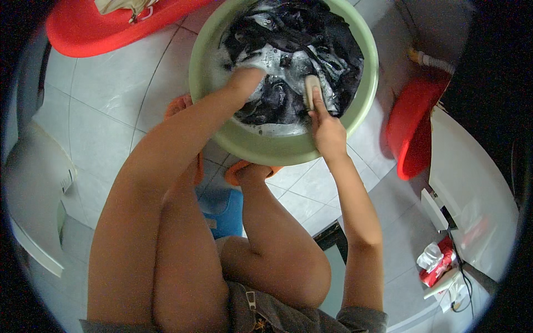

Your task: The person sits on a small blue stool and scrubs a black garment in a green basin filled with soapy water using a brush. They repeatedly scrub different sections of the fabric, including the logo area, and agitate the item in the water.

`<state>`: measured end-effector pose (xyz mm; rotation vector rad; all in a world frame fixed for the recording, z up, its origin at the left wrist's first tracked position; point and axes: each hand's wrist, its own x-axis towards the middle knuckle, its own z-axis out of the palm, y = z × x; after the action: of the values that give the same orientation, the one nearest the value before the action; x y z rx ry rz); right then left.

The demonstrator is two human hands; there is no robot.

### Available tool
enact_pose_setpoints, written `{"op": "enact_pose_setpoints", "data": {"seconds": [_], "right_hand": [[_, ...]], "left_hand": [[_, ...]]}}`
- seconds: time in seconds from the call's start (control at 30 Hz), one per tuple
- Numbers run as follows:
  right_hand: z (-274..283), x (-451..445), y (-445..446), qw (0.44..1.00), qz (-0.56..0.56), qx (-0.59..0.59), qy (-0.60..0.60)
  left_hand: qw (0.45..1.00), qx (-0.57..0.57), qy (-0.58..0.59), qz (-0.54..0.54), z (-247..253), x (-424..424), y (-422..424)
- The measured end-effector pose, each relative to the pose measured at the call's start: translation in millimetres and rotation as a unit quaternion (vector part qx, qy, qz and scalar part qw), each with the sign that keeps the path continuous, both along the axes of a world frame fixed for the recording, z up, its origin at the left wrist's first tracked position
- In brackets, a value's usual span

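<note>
A pale green round basin (pixel 275 152) on the tiled floor holds soaked black clothing (pixel 291 37) and white suds. My right hand (pixel 327 120) grips a pale scrubbing brush (pixel 311 89) over the cloth, inside the basin's near right part. On the left side of the basin is my left hand (pixel 248 80), blurred, at the suds and wet fabric; its fingers are hidden, so whether it grips the cloth does not show.
At the upper left stands a red tub (pixel 91 39) with light cloth in it. Another red basin (pixel 410 129) leans at the right beside a white appliance (pixel 462 183). A blue plastic stool (pixel 229 216) is between my legs. Tissues (pixel 437 262) and cables lie at the lower right.
</note>
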<state>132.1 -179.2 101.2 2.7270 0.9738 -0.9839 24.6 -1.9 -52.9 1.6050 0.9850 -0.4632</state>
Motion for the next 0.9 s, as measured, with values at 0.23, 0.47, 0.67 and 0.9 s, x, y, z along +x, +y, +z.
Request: {"op": "enact_pose_setpoints", "data": {"seconds": [0.23, 0.47, 0.67, 0.9], "right_hand": [[-41.0, -23.2, 60.3, 0.959, -0.141, 0.196, 0.15], [-39.2, -31.1, 87.5, 0.975, -0.07, 0.181, 0.104], [-6.7, -39.2, 36.2, 0.982, -0.083, 0.05, 0.162], [-49.6, -19.0, 80.3, 0.965, -0.089, 0.218, 0.114]], "left_hand": [[0.949, -0.175, -0.116, 0.235, 14.7, 1.4, -5.5], [0.974, -0.149, -0.005, 0.172, -10.2, -4.0, 6.6], [0.984, -0.131, -0.021, 0.117, 6.8, -2.1, 1.4], [0.964, -0.138, -0.206, 0.095, -0.6, 4.9, -9.4]]}}
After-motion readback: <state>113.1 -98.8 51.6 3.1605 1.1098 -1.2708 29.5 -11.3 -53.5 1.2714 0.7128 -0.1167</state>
